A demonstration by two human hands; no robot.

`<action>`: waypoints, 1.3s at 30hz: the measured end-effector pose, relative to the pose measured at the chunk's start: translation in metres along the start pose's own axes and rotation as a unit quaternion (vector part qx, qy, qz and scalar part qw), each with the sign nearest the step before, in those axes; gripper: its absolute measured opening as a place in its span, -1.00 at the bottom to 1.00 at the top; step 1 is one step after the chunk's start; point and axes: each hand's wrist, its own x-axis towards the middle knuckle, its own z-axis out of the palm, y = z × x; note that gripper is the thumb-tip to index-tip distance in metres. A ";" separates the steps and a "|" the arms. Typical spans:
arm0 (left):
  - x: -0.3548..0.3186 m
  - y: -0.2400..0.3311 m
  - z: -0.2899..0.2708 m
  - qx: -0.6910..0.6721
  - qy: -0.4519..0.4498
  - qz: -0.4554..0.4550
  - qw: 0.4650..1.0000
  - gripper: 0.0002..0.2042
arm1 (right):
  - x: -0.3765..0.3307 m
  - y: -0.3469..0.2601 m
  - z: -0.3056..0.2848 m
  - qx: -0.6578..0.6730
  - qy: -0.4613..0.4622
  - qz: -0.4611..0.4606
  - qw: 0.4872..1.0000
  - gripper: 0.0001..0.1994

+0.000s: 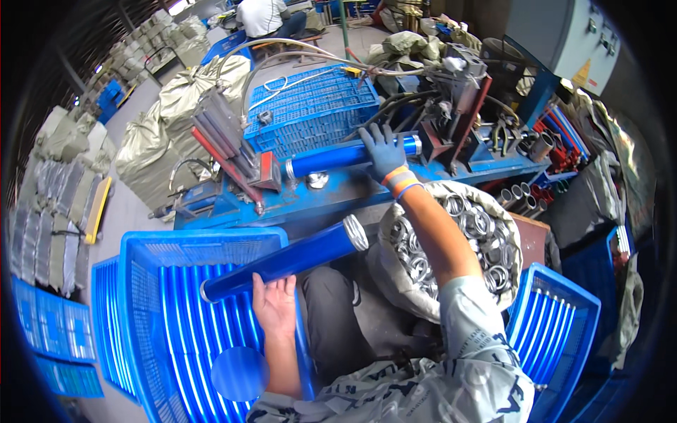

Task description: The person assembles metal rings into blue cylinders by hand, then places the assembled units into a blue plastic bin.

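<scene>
Slanting over the left crate, a shiny blue metal tube (282, 262) has silver rings at its ends. My bare left hand (276, 304) supports it from below, palm up, with thumb and fingertips against its underside. A second blue tube (331, 160) lies across the blue steel bench (282, 204), between two red-and-grey clamp fixtures, left (226, 151) and right (465, 116). My right hand (386, 151), in a grey-blue glove with an orange cuff, is closed over this tube near its right end. Its fingertips reach over the far side.
A blue crate (204, 234) of blue tubes stands at the left, another (596, 310) at the lower right. Between my arm and the bench sits a white sack (395, 282) of silver rings. Behind the bench are an upturned blue crate (310, 106) and hoses. Another person (261, 17) sits far back.
</scene>
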 end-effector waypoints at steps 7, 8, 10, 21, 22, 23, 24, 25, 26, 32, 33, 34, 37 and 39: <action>0.031 -0.007 -0.007 0.078 0.040 -0.002 0.996 -0.56 | 0.055 -0.006 -0.086 0.113 0.174 -0.097 0.973 -0.23; 0.044 -0.021 -0.002 0.090 0.013 -0.007 0.996 -0.54 | 0.057 0.001 -0.138 0.189 0.198 -0.100 0.957 -0.16; 0.077 -0.066 0.051 0.098 -0.035 -0.039 0.994 -0.52 | 0.036 0.029 -0.234 0.241 0.243 -0.051 0.938 -0.20; 0.354 -0.257 0.127 0.137 0.109 -0.080 0.981 -0.08 | -0.270 0.090 -0.392 0.689 0.287 0.316 0.585 -0.24; 0.358 -0.261 0.120 0.154 0.109 -0.091 0.978 -0.10 | -0.291 0.093 -0.398 0.676 0.268 0.281 0.627 -0.24; 0.358 -0.265 0.116 0.168 0.110 -0.103 0.974 -0.11 | -0.329 0.101 -0.402 0.667 0.275 0.335 0.606 -0.26; 0.355 -0.263 0.112 0.199 0.103 -0.093 0.970 -0.09 | -0.338 0.097 -0.405 0.624 0.287 0.348 0.638 -0.30; 0.352 -0.260 0.109 0.205 0.109 -0.088 0.969 -0.09 | -0.345 0.093 -0.408 0.581 0.296 0.359 0.668 -0.32; 0.345 -0.271 0.113 0.225 0.103 -0.103 0.963 -0.06 | -0.377 0.102 -0.411 0.568 0.310 0.398 0.651 -0.34; 0.352 -0.307 0.120 0.310 0.051 -0.156 0.937 -0.07 | -0.546 0.116 -0.462 0.399 0.389 0.504 0.660 -0.24; 0.379 -0.297 0.102 0.267 -0.031 -0.220 0.938 -0.14 | -0.574 0.115 -0.466 0.355 0.436 0.534 0.631 -0.16; 0.410 -0.213 0.062 0.221 -0.113 -0.286 0.926 -0.17 | -0.607 0.128 -0.459 0.359 0.343 0.583 0.643 -0.09; 0.390 -0.212 0.032 0.343 -0.045 -0.173 0.922 -0.24 | -0.588 0.082 -0.437 0.190 0.269 0.642 0.693 -0.18; 0.363 -0.223 0.024 0.392 -0.057 -0.141 0.907 -0.20 | -0.652 0.083 -0.413 0.196 0.299 0.571 0.739 -0.16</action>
